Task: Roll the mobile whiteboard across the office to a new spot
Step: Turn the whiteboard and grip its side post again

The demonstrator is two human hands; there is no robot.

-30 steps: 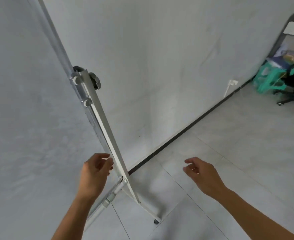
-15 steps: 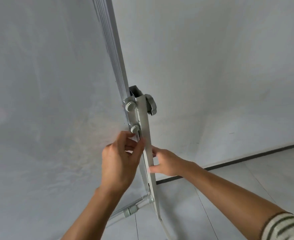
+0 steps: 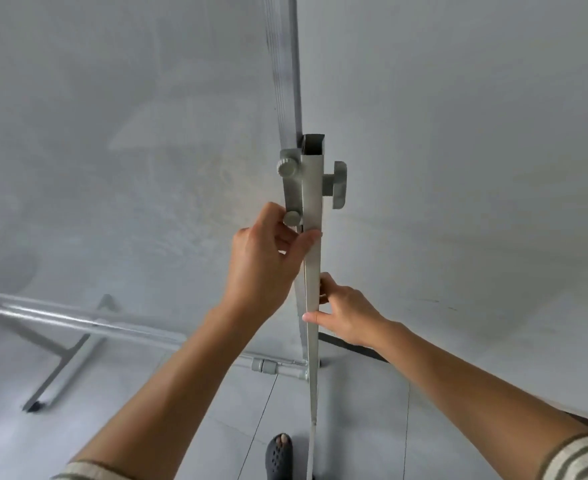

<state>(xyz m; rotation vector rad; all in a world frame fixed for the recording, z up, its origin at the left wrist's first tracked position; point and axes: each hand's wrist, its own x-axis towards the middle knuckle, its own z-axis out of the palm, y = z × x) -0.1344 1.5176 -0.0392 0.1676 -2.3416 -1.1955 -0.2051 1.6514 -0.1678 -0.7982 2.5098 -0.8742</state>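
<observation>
The mobile whiteboard (image 3: 129,150) stands edge-on before me, its pale board face filling the left half of the view. Its white upright post (image 3: 312,209) runs down the middle, with grey knobs (image 3: 337,183) clamping the board to it. My left hand (image 3: 264,261) wraps around the post just under the lower knob. My right hand (image 3: 346,311) grips the same post lower down from the right side, thumb across its front. The stand's foot and a castor (image 3: 36,407) rest on the floor at lower left.
A plain white wall (image 3: 458,168) with a dark skirting strip (image 3: 351,346) stands close behind the post on the right. The grey crossbar (image 3: 77,322) of the stand runs low on the left. My foot in a dark clog (image 3: 278,455) is on the tiled floor beside the post.
One second ago both hands hung open near the post. They then closed on it, left above right. The post now stands centred and upright in view, and I am closer.
</observation>
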